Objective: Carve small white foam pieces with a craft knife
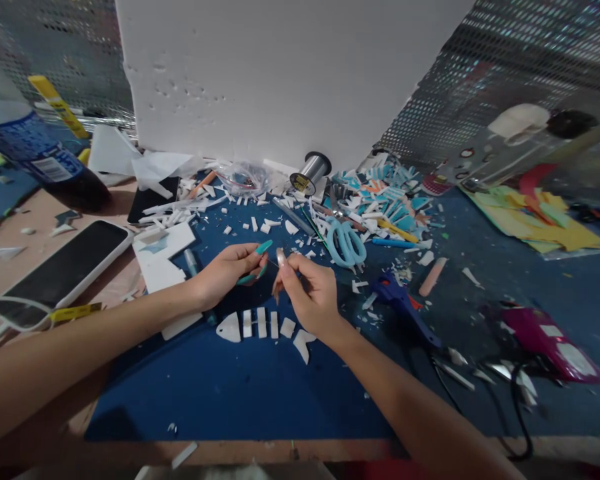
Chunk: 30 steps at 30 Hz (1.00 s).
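My left hand (233, 270), with long teal nails, is closed in a pinch above the blue mat (260, 393). Facing it, my right hand (310, 290) also pinches, thumb against forefinger. A very thin thread or wire (273, 263) runs between the two sets of fingertips. Just below lie white foam pieces laid out as a fish skeleton: a pointed head (229, 328) with a hole, several short bars (262, 323) and a forked tail (304, 345). The head and bars seem joined by something thin. A spool of silvery wire or line (311, 173) lies behind the hands.
Light-blue scissors (346, 243) lie beside a heap of white and blue scraps (385, 193). On the right are a blue glue gun (405, 307) and a purple packet (550, 343). A phone (63, 270) and a dark drink bottle (40, 147) occupy the left. A white board (280, 73) stands behind.
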Tool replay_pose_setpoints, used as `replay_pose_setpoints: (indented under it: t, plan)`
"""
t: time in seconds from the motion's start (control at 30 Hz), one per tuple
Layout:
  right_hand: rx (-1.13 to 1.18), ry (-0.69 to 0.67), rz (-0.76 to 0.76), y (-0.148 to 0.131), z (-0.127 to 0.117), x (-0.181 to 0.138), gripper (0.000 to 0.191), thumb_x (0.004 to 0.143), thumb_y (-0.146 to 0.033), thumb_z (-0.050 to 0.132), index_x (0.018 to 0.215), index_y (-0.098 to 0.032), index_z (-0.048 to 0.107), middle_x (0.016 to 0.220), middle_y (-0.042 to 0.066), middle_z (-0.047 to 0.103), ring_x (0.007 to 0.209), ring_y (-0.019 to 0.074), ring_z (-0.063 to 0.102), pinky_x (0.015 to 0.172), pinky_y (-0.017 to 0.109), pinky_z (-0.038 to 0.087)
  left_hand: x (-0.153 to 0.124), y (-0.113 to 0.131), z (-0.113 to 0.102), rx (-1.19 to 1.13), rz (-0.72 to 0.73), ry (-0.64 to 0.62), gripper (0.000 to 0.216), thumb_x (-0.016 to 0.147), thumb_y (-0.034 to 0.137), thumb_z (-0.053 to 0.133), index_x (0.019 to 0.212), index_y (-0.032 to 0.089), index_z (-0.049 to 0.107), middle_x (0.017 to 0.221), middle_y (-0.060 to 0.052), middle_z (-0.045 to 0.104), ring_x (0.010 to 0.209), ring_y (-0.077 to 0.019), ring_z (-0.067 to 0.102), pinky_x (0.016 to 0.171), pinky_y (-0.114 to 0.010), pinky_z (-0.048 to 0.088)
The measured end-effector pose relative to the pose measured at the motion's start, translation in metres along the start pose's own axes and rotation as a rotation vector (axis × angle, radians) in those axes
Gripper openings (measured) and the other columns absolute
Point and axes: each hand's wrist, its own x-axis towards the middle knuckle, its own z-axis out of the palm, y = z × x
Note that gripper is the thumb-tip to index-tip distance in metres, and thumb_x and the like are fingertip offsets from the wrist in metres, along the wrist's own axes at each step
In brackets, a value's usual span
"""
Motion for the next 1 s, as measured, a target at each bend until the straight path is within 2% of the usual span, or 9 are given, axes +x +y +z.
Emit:
replay_pose_setpoints:
  t: [0.3,0.57,0.73,1.0]
  plan:
    - [-0.001,0.027,0.035,0.0000,-0.0018,-0.0016,0.028,0.093,-0.021,0.044,0.067,-0.019,0.056,0.058,-0.001,0.058,0.050,0.0097,0.057,0.051,0.023,0.045,0.0014,-0.0016,0.0002,-0.049,-0.003,0.027,0.020,0.086,0.029,0.048,0.071,0.016,0.045,0.062,0.004,0.040,0.051,-0.0060,0.034,0.050,-0.020,0.029]
    - [0.000,0.051,0.119,0.0011,-0.0013,-0.0002,0.026,0.092,-0.023,0.046,0.069,-0.019,0.058,0.058,-0.002,0.057,0.049,0.0083,0.056,0.050,0.022,0.044,0.0043,-0.0027,-0.0008,-0.050,0.008,0.015,0.029,0.089,0.033,0.043,0.066,0.016,0.042,0.057,0.005,0.037,0.049,-0.0058,0.032,0.050,-0.021,0.027]
    - [-0.033,0.036,0.121,0.0021,-0.0007,-0.0014,0.022,0.092,-0.024,0.046,0.075,-0.019,0.059,0.058,-0.003,0.058,0.049,0.0085,0.057,0.049,0.021,0.043,0.0041,-0.0025,-0.0007,-0.020,0.018,0.006,0.029,0.090,0.031,0.041,0.065,0.016,0.042,0.057,0.005,0.037,0.049,-0.0059,0.031,0.050,-0.022,0.026]
    - [-0.023,0.023,0.097,-0.0013,-0.0002,0.0005,0.025,0.091,-0.023,0.046,0.069,-0.019,0.058,0.052,-0.002,0.059,0.041,0.0074,0.053,0.042,0.020,0.040,0.0037,-0.0025,-0.0004,-0.044,0.015,0.019,0.030,0.089,0.033,0.043,0.065,0.016,0.042,0.056,0.005,0.036,0.049,-0.0059,0.031,0.050,-0.021,0.026]
